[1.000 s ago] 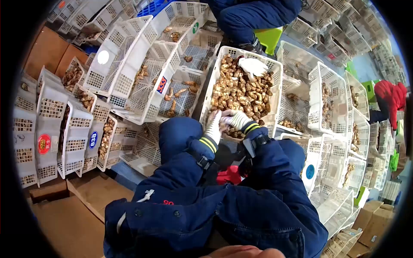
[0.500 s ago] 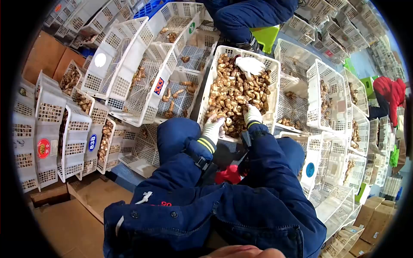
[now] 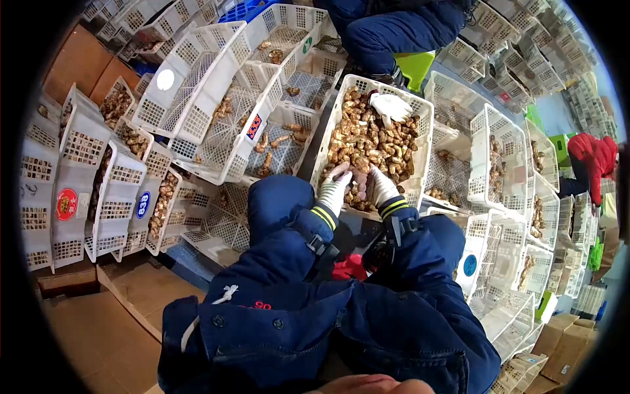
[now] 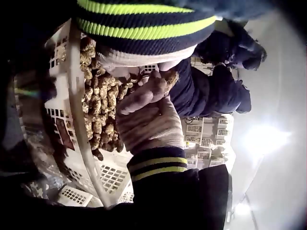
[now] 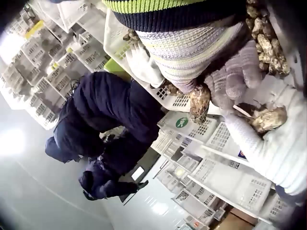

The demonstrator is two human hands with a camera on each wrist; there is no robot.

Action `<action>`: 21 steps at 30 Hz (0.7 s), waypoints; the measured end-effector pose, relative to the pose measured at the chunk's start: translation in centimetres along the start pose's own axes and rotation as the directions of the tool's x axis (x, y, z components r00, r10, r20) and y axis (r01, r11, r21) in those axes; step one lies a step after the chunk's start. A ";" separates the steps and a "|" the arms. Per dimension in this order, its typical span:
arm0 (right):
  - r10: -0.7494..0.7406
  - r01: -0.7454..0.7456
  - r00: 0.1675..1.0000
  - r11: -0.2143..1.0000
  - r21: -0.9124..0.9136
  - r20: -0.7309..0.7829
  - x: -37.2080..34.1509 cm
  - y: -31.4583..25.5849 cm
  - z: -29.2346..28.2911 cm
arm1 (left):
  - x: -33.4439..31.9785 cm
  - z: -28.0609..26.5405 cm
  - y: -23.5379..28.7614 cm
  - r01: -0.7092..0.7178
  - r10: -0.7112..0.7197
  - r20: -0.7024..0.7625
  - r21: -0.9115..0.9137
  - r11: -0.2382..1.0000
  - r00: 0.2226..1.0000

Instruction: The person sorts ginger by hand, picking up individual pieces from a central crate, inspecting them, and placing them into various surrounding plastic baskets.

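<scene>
A white plastic crate (image 3: 426, 154) of brown, soil-flecked mushrooms (image 3: 374, 141) stands between my knees. Over its near end, my gloved left hand (image 3: 333, 189) and gloved right hand (image 3: 382, 186) work close together. In the right wrist view, the right hand pinches a stubby brown mushroom (image 5: 199, 105) between thumb and fingers. Another pale brown mushroom (image 5: 271, 120) lies in the curled fingers of the left hand. The left wrist view shows the right hand's striped cuff and fingers facing the left hand, with a mushroom end (image 4: 170, 79) between them.
A white glove (image 3: 392, 107) lies on the mushrooms. Crates with a few mushrooms stand at left, one with a 333 label (image 3: 254, 127), and more crates (image 3: 502, 154) at right. Another person in dark clothes (image 3: 400, 33) sits opposite. Cardboard (image 3: 118, 322) lies at lower left.
The hands were together at the near end, then parted as the right hand reached into the pile. Now the right hand is back near the left, with a mushroom in its fingers.
</scene>
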State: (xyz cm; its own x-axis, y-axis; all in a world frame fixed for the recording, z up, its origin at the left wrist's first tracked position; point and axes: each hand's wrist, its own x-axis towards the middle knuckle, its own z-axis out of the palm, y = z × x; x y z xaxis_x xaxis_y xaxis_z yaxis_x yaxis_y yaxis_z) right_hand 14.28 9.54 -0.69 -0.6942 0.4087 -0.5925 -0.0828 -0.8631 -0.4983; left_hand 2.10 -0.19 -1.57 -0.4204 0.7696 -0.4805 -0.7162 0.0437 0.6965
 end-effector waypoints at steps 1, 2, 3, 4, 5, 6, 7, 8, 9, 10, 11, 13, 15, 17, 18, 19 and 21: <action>0.010 -0.010 1.000 1.000 -0.009 0.015 0.0 0.3 -0.1 | 0.1 -0.1 -0.2 -0.032 0.032 0.019 0.031 0.999 0.999; 0.019 -0.019 0.999 1.000 -0.018 0.031 0.2 0.5 -0.2 | 0.3 -0.1 -0.3 -0.067 0.064 0.040 0.061 0.996 0.997; 0.002 -0.021 0.979 0.996 0.091 0.206 0.4 0.9 -0.6 | 0.4 -0.1 -0.4 -0.102 0.097 0.062 0.092 0.991 0.993; -0.001 -0.009 0.990 0.998 0.068 0.142 0.2 1.1 -0.5 | -0.5 0.7 0.7 -0.065 0.059 0.055 0.122 0.990 0.997; -0.005 0.002 0.997 0.999 0.046 0.078 -0.1 1.4 -0.3 | -1.6 1.6 1.7 -0.028 0.021 0.046 0.152 0.988 0.999; -0.011 0.011 1.000 1.000 0.024 0.014 -0.3 1.7 -0.4 | -2.4 2.2 2.5 0.009 -0.016 0.036 0.183 0.983 0.999; -0.017 0.017 0.999 1.000 -0.006 0.031 -0.3 2.0 -0.6 | -1.9 1.4 1.8 0.112 -0.120 0.133 0.064 0.992 0.984; -0.023 0.024 0.999 0.999 -0.035 0.047 -0.4 2.3 -0.7 | -2.0 1.4 1.9 0.113 -0.123 0.127 0.082 0.990 0.984; -0.046 0.049 0.999 0.995 -0.088 0.028 -0.8 2.5 -0.5 | -1.9 1.4 1.8 0.114 -0.126 0.120 0.100 0.988 0.985; -0.071 0.072 0.997 0.987 -0.141 0.010 -1.1 2.7 -0.3 | -1.9 1.3 1.7 0.115 -0.129 0.114 0.119 0.986 0.985; -0.153 0.126 0.981 0.968 -0.215 -0.116 -1.4 3.1 -0.1 | -1.7 1.3 1.5 0.005 -0.028 0.120 0.185 0.983 0.992; -0.246 0.221 0.968 0.921 -0.322 -0.041 -2.7 3.0 0.7 | -1.4 1.4 1.2 -0.213 0.172 0.152 0.309 0.927 0.973; -0.357 0.333 0.934 0.861 -0.384 0.008 -2.8 3.1 0.7 | -1.7 1.5 1.5 -0.170 0.144 0.104 0.326 0.930 0.984; -0.452 0.379 0.891 0.788 -0.485 -0.038 -2.1 3.5 0.0 | -0.8 0.7 0.8 -0.227 0.195 0.127 0.326 0.918 0.972; -0.499 0.396 0.865 0.747 -0.535 -0.057 -2.1 3.5 0.1 | -0.9 0.7 1.0 -0.204 0.173 0.122 0.329 0.922 0.977; -0.428 0.348 0.901 0.808 -0.475 -0.068 -2.6 3.3 -0.2 | -1.0 0.7 1.2 -0.181 0.150 0.117 0.331 0.926 0.982; -0.447 0.375 0.893 0.795 -0.476 -0.043 -2.6 3.3 -0.1 | -1.5 0.9 1.5 -0.130 0.112 0.084 0.264 0.956 0.990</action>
State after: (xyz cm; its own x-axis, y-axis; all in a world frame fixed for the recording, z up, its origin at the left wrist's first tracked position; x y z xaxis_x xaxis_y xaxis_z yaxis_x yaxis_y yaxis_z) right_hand 15.92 5.63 -0.85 -0.5522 0.7640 -0.3337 0.0144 -0.3915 -0.9201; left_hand 2.18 -0.73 0.68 -0.4492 0.8207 -0.3530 -0.4824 0.1097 0.8690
